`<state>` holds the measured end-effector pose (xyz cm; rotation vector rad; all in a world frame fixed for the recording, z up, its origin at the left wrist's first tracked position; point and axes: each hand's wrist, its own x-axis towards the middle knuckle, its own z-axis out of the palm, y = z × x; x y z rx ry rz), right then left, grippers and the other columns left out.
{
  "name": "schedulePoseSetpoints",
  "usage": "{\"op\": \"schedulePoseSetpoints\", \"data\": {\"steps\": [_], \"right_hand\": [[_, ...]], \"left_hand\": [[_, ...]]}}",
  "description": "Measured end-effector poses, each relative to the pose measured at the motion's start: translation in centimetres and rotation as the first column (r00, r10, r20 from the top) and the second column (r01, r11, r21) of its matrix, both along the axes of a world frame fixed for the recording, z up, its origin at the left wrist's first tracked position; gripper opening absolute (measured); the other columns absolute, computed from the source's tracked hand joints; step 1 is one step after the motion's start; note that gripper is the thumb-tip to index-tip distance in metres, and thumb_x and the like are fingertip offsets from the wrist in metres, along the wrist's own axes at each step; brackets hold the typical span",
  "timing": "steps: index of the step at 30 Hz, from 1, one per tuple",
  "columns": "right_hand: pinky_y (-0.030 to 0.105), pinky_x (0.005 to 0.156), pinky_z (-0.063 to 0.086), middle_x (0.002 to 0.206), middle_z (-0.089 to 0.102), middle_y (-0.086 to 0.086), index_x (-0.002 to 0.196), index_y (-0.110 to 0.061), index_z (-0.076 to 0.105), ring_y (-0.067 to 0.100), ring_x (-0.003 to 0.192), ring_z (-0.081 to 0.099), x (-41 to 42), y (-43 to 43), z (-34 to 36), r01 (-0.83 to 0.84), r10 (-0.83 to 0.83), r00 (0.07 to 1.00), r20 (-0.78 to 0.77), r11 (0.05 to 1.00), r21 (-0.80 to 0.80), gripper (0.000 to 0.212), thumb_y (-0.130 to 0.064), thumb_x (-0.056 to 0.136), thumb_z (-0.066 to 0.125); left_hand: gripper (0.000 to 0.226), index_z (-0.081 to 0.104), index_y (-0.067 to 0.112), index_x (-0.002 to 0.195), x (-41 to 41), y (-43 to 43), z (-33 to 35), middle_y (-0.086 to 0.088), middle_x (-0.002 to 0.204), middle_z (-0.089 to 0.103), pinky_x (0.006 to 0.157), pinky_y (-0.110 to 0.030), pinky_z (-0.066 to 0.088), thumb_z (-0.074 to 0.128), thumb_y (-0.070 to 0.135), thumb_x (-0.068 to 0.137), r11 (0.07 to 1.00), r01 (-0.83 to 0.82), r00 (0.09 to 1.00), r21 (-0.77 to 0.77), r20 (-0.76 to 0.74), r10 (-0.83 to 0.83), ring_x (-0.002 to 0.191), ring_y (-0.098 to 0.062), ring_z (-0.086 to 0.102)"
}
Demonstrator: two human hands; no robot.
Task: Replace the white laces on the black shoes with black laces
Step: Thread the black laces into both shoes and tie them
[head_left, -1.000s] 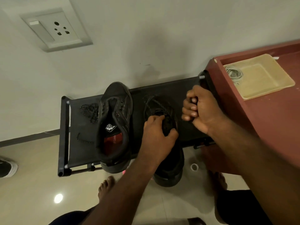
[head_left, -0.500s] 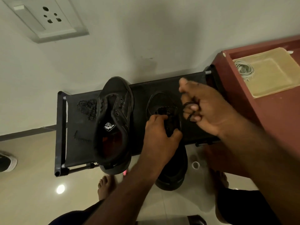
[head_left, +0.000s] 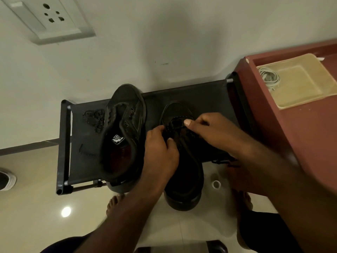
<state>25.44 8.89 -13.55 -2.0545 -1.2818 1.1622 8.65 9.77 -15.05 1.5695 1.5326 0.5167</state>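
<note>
Black fabric-topped rack (head_left: 200,94) stands against a pale wall. Socket plate (head_left: 52,17) on wall, upper left. Red-brown cabinet (head_left: 310,143) just beside rack's right end, with a beige tray (head_left: 306,98) at its back left corner. Small white ring (head_left: 216,184) on tiled floor near rack's front right corner. White-soled sneaker (head_left: 6,179) far left, well apart.

Head cam, wide-angle, steep down-look, close over rack (head_left: 206,95).

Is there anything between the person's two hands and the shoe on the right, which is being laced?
Nothing visible does. The left hand and the right hand both touch the lace area of the right shoe. The other shoe stands beside it on the left, out of the way.
</note>
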Motion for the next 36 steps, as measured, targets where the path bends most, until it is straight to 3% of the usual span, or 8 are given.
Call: {"op": "schedulePoseSetpoints", "data": {"steps": [9, 17, 19, 23, 26, 29, 32, 36], "right_hand": [[0.032, 0.068, 0.056, 0.079, 0.073, 0.007, 0.086, -0.008, 0.068, 0.017, 0.073, 0.071, 0.1, 0.0, -1.0, 0.016, -0.036, 0.992, -0.121, 0.986, -0.164, 0.037, -0.044, 0.090, 0.071], [0.024, 0.061, 0.052, 0.062, 0.060, -0.004, 0.075, -0.014, 0.065, 0.009, 0.061, 0.059, 1.0, 0.3, -0.3, -0.159, 0.074, 0.917, -0.392, 0.969, -0.188, 0.023, -0.028, 0.093, 0.069], [0.025, 0.058, 0.049, 0.058, 0.051, -0.002, 0.063, -0.019, 0.060, 0.010, 0.055, 0.051, 1.2, 0.5, 0.6, -0.040, -0.039, 0.771, -0.636, 0.993, -0.109, 0.029, -0.021, 0.091, 0.064], [0.027, 0.051, 0.039, 0.046, 0.032, -0.006, 0.051, -0.023, 0.041, 0.011, 0.043, 0.031, 2.8, 0.6, 2.7, 0.258, -0.028, 0.191, -0.981, 0.966, 0.023, 0.019, -0.026, 0.069, 0.048], [0.026, 0.048, 0.041, 0.043, 0.034, 0.000, 0.047, -0.020, 0.043, 0.015, 0.039, 0.034, 4.0, 0.1, 2.3, 0.097, 0.049, 0.499, -0.865, 0.989, 0.112, 0.021, -0.029, 0.054, 0.061], [0.034, 0.057, 0.054, 0.068, 0.059, 0.007, 0.072, -0.003, 0.063, 0.018, 0.063, 0.060, 3.5, -0.3, 0.8, -0.182, 0.157, 0.918, -0.363, 0.983, -0.036, 0.026, -0.028, 0.064, 0.066], [0.039, 0.072, 0.061, 0.096, 0.068, 0.001, 0.095, -0.014, 0.065, 0.019, 0.091, 0.069, 2.1, 0.2, -0.3, 0.012, -0.047, 0.937, -0.346, 0.995, -0.102, 0.017, -0.030, 0.091, 0.066], [0.017, 0.059, 0.051, 0.081, 0.069, 0.000, 0.090, -0.016, 0.067, 0.003, 0.069, 0.065, 0.2, 0.5, -0.9, -0.035, 0.032, 0.997, -0.068, 0.998, -0.045, 0.030, -0.045, 0.087, 0.072]], "left_hand": [[0.014, 0.060, 0.018, 0.091, -0.2, 1.4, -1.1, -0.002, 0.098, 0.058, 0.061, -0.016, 0.039, 0.059, 0.031, 0.095, 1.000, -0.009, 0.990, -0.011, -0.143, 0.007, 0.079, -0.008, 0.056], [0.016, 0.055, 0.014, 0.089, -0.1, 1.6, -1.3, -0.001, 0.095, 0.049, 0.065, -0.024, 0.038, 0.051, 0.025, 0.100, 1.000, 0.013, 0.989, -0.010, -0.150, -0.014, 0.078, -0.008, 0.049], [0.016, 0.053, 0.016, 0.088, -0.1, 1.5, -1.3, 0.001, 0.092, 0.048, 0.064, -0.024, 0.037, 0.049, 0.024, 0.101, 1.000, 0.002, 0.990, -0.011, -0.143, -0.004, 0.076, -0.007, 0.048], [0.017, 0.050, 0.016, 0.086, -0.1, 1.4, -1.3, 0.003, 0.089, 0.047, 0.065, -0.022, 0.037, 0.049, 0.023, 0.101, 1.000, -0.024, 0.994, -0.009, -0.107, 0.023, 0.078, -0.008, 0.049], [0.017, 0.051, 0.016, 0.085, -0.2, 1.3, -1.2, 0.002, 0.087, 0.051, 0.065, -0.025, 0.041, 0.049, 0.022, 0.101, 0.998, -0.054, 0.997, -0.028, -0.059, 0.052, 0.078, -0.010, 0.052], [0.017, 0.051, 0.016, 0.086, -0.2, 1.4, -0.9, 0.000, 0.079, 0.056, 0.058, -0.026, 0.042, 0.048, 0.020, 0.102, 0.996, -0.073, 0.997, -0.053, -0.011, 0.073, 0.070, -0.012, 0.054], [0.011, 0.052, 0.017, 0.095, -0.1, 1.6, -0.7, -0.001, 0.081, 0.058, 0.057, -0.026, 0.043, 0.043, 0.017, 0.103, 0.995, -0.049, 0.999, -0.084, -0.011, 0.048, 0.070, -0.012, 0.056], [0.011, 0.052, 0.017, 0.108, -0.2, 1.7, -0.5, 0.000, 0.089, 0.060, 0.067, -0.033, 0.053, 0.043, 0.018, 0.102, 0.997, 0.008, 0.999, -0.082, -0.040, -0.011, 0.079, -0.013, 0.061]]}}
